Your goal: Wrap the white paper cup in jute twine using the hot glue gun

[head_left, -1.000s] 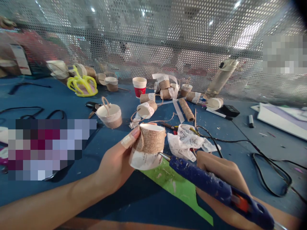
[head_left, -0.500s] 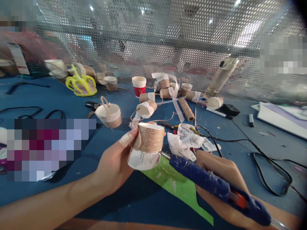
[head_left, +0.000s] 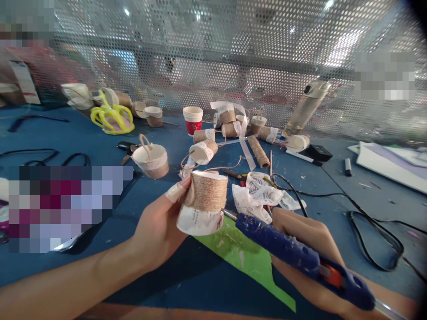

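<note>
Across the upper frame we see a perforated metal screen [head_left: 267, 33], crossed by a darker horizontal bar [head_left: 283, 62]. Bright spots of light [head_left: 328, 5] shine near the top, and blurred reds show at left. Below, we have a blue tabletop [head_left: 196, 298], greyer toward the right, with a brownish strip [head_left: 140, 312] (floor or edge, we cannot tell) at bottom.

Blue tabletop [head_left: 200, 284] — green paper [head_left: 253, 266] near front, bunched white lace [head_left: 254, 195], twine roll [head_left: 258, 152], black cable [head_left: 328, 194], marker [head_left: 348, 167], white sheets [head_left: 383, 171] right; farther back — stacked paper cups [head_left: 192, 126], yellow crown [head_left: 115, 130].
</note>
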Tool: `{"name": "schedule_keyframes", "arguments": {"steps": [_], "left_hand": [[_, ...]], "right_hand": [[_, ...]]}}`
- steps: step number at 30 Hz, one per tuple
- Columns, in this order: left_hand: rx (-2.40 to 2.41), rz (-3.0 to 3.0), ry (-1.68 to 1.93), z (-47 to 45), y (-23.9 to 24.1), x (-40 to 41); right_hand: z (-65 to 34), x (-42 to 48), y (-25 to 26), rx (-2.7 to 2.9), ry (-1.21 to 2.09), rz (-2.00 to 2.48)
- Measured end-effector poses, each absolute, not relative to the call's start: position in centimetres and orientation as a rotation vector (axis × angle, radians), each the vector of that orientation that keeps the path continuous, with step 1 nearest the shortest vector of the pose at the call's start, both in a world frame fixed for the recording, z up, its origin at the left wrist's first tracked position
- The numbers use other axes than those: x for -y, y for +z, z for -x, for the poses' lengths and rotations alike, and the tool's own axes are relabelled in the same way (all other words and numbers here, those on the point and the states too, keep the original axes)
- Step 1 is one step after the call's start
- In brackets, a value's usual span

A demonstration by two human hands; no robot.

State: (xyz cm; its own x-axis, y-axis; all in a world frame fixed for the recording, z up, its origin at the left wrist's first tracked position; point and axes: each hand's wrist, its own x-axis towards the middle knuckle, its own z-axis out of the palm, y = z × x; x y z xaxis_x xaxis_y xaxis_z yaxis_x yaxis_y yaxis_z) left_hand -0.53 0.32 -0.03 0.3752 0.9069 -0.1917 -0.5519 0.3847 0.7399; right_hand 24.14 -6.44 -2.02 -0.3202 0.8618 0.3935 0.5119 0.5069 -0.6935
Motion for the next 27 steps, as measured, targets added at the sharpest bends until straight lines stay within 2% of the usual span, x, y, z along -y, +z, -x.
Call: {"name": "schedule_keyframes", "arguments": {"steps": [27], "left_hand": [[-0.589, -0.699, 1.036, 0.3, -1.2, -0.4]], "right_hand": [[-24.2, 6.5, -2.1, 2.016, 0.587, 1.084]]}}
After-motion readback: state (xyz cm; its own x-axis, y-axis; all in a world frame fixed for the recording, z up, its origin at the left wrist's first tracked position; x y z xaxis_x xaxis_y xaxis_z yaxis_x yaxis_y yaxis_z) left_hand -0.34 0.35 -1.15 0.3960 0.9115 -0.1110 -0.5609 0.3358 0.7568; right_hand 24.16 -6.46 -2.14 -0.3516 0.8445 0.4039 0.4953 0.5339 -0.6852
